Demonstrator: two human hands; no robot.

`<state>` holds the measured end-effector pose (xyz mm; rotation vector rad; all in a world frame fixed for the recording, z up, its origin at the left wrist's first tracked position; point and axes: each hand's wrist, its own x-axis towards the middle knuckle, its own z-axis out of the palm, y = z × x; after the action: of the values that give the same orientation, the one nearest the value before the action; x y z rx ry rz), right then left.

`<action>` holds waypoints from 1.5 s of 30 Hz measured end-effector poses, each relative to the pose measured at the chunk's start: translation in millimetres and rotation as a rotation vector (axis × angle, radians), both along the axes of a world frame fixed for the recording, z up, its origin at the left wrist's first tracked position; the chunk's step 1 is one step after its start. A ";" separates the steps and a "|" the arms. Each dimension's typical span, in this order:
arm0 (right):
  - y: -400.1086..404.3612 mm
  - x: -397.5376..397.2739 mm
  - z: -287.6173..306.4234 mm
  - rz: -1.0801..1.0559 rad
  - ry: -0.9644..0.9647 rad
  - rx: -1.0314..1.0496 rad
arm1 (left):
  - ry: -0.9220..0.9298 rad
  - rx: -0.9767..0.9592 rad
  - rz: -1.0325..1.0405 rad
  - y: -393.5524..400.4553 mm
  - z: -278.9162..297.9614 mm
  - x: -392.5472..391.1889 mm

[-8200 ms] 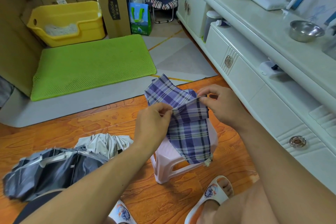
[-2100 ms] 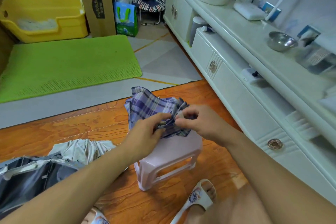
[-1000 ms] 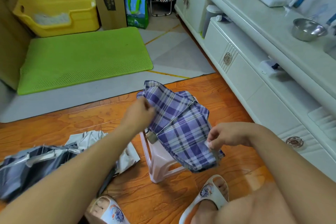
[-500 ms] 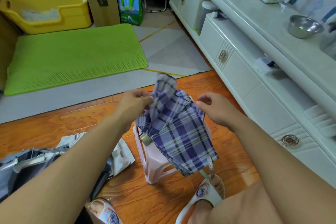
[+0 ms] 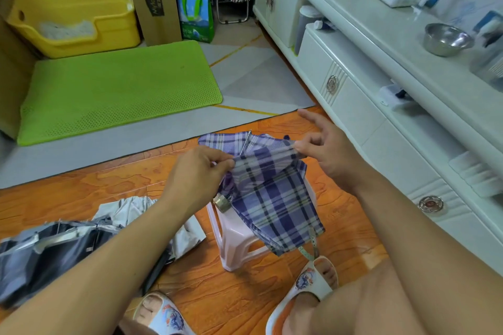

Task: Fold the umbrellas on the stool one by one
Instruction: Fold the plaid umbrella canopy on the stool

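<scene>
The purple-and-white plaid fabric umbrella [image 5: 269, 193] lies draped over the pale pink plastic stool [image 5: 231, 239] at lower centre of the frame. The left hand [image 5: 196, 174] pinches a canopy pleat; the right hand [image 5: 326, 149] pinches the adjoining edge, its other fingers spread. Risk: the panel held between the two pinches may slip and the pleat fall loose, and the overhanging canopy could slide off the stool's near edge. A thin metal rib tip [image 5: 249, 134] protrudes upward near the fingers. The shaft and handle are hidden under fabric. A grey and black folded umbrella [image 5: 54, 250] on the floor at lower left is partly cut off and covered by the forearm.
</scene>
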<state>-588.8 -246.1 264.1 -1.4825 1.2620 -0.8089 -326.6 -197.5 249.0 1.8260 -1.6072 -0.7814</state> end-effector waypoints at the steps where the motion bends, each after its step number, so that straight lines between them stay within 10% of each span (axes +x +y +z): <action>1: 0.7 -1.1 0.5 0.012 -0.005 0.002 | 0.037 -0.004 0.023 0.4 0.5 0.9; 21: -5.1 18.8 -1.9 -0.145 -0.128 0.047 | 0.589 0.054 0.145 9.1 -10.9 -21.2; 45: -5.1 12.8 -3.3 -0.162 -0.163 0.070 | 0.497 -0.024 0.049 9.6 -11.6 -25.3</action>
<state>-576.0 -251.2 260.8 -1.2445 1.2852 -0.9622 -351.9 -188.0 237.4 1.4935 -1.2380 -1.0849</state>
